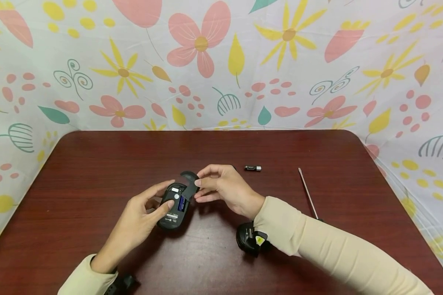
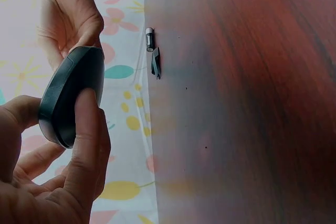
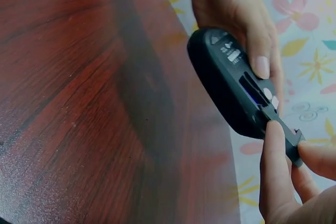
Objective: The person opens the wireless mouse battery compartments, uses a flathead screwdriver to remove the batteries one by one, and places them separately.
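A black computer mouse is held underside up in my left hand, thumb across its base and fingers along the far side. Its battery compartment is uncovered, with a dark blue surface inside. My right hand pinches a thin black battery cover with a curved end. One end of the cover lies against the mouse beside the compartment in the right wrist view; whether it is seated cannot be told. In the left wrist view the mouse shows its side, hiding the cover.
A small battery lies on the brown table beyond my right hand. Beside it is a small black pronged piece. Farther right lies a screwdriver, its handle mostly behind my right sleeve. A patterned cloth hangs behind the table.
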Demonstrator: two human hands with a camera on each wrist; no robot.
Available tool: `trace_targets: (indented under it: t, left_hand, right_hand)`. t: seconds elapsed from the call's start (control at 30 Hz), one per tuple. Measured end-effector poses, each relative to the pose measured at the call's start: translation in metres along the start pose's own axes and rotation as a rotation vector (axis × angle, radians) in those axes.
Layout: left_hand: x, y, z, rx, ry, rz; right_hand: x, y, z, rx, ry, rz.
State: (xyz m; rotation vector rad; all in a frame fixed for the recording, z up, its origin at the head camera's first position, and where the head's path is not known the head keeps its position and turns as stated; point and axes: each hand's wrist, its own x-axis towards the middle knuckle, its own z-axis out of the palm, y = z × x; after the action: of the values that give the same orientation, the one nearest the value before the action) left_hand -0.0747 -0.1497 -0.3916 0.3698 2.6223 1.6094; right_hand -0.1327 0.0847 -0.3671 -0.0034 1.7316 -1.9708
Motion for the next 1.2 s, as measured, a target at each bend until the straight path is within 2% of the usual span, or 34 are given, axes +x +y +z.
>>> trace_targets:
  t: [0.37,0.57,0.77,1.2]
  left_hand:
    - [0.002,-0.001,-0.001,-0.001,0.004,-0.016]
    - [0.002,-0.002,-0.002,0.000,0.017,-0.024]
    - [0.002,-0.004,-0.005,-0.005,0.023,-0.049]
    - [0.001,-0.005,-0.004,-0.008,0.023,-0.053]
  right_hand:
    - [0.006,-0.003,-0.018,0.111,-0.093,0.073]
    - [0.008,-0.004,-0.026,0.130,-0.098,0.090]
    - [0.012,0.000,-0.029,0.100,-0.041,0.112]
    - [0.031,0.010,-0.027,-0.039,0.190,0.198]
